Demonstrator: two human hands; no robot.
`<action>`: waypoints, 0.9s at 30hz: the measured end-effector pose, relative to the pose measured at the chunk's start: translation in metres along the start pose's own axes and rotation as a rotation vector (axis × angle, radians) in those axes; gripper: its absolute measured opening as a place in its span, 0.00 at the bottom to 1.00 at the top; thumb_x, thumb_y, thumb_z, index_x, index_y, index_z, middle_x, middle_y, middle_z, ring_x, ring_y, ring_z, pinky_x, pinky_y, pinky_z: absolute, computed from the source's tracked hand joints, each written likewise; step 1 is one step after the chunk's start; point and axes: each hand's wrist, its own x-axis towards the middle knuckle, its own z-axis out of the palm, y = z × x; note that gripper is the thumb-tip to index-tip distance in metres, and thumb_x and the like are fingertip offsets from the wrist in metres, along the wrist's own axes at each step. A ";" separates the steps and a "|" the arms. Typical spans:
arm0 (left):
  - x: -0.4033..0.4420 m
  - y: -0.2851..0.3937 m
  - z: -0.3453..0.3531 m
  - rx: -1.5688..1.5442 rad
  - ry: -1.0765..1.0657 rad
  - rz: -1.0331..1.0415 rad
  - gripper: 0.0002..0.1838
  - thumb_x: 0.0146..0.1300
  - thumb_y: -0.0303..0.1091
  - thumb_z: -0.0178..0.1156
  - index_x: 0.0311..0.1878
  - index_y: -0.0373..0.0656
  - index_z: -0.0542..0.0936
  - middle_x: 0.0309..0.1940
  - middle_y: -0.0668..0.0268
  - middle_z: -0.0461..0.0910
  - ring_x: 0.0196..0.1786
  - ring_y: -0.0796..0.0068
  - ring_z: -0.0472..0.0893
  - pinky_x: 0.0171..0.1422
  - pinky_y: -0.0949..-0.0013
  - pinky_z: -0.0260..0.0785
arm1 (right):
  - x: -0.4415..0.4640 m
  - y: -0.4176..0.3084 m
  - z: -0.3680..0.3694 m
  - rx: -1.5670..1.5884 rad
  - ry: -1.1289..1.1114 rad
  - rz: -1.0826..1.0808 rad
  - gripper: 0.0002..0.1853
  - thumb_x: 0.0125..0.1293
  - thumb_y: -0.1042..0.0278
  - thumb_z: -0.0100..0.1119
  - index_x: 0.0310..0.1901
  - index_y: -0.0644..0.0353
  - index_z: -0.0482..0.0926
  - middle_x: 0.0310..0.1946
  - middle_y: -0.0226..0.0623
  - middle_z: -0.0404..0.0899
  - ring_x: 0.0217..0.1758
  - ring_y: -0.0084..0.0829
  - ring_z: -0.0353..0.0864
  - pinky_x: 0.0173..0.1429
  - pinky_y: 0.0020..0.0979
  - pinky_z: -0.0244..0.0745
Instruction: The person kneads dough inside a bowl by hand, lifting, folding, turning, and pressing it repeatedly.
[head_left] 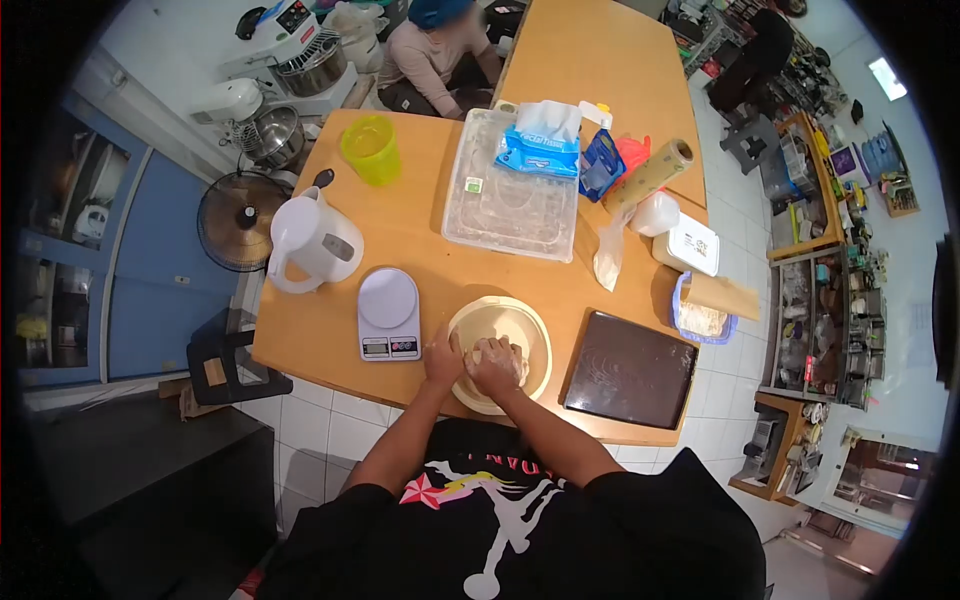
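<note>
A cream-coloured bowl [541,352] sits near the front edge of the table. My left hand [442,360] grips its left rim, the fingers partly hidden. Inside the bowl, my right hand [495,364] presses into pale dough [522,372], with flour or dough stuck on its curled fingers. Most of the dough is hidden under that hand. Left of the bowl lies a white kitchen scale [389,312]. To the right is a dark baking tray [632,369].
Further back stand a white kettle [318,243], a yellow-green container [371,150] and a clear plastic box [510,215] with a tissue pack [540,145] on it. At the right are a cling-film roll [652,172] and a blue basket [703,322]. A seated person [432,65] is behind the table.
</note>
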 end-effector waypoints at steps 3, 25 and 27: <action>-0.003 -0.006 0.003 0.016 -0.018 -0.045 0.13 0.68 0.38 0.52 0.46 0.38 0.75 0.32 0.42 0.79 0.36 0.39 0.79 0.41 0.44 0.70 | 0.019 0.002 0.012 -0.028 -0.083 -0.059 0.11 0.58 0.55 0.57 0.30 0.53 0.80 0.30 0.38 0.81 0.42 0.39 0.77 0.47 0.45 0.66; 0.004 0.009 -0.003 0.062 -0.049 -0.013 0.14 0.70 0.40 0.48 0.39 0.38 0.74 0.33 0.44 0.79 0.37 0.39 0.78 0.42 0.42 0.69 | -0.003 0.023 -0.057 0.312 -0.198 0.249 0.16 0.69 0.55 0.52 0.36 0.62 0.76 0.39 0.53 0.75 0.47 0.52 0.74 0.51 0.48 0.69; 0.005 0.010 -0.004 0.061 -0.056 -0.011 0.14 0.69 0.40 0.49 0.39 0.38 0.74 0.33 0.44 0.79 0.37 0.38 0.78 0.41 0.43 0.69 | -0.011 0.019 -0.053 0.312 -0.197 0.229 0.14 0.67 0.57 0.53 0.36 0.61 0.75 0.38 0.52 0.73 0.46 0.52 0.74 0.50 0.49 0.69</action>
